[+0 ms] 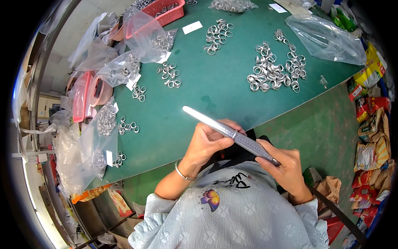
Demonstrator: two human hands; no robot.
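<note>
A grey metal ring mandrel (253, 144) with fine markings slants across my lap at the table's front edge, its thin shiny tip pointing up and left. One metal ring (235, 134) encircles it around the middle. My left hand (211, 140) is closed about the mandrel, its thumb close beside the ring; the far fingers are partly hidden behind the rod. At the thick end, my right hand (284, 163) grips the mandrel between thumb and fingers. A large loose pile of rings (269, 72) lies beyond on the right side of the table.
On the green table (186, 83), smaller ring clusters (218, 36) lie at the back and left. Clear bags of rings (107, 118) line the left edge near pink baskets (170, 13). A plastic bag (325, 39) lies back right; colourful packages (369, 124) stand along the right.
</note>
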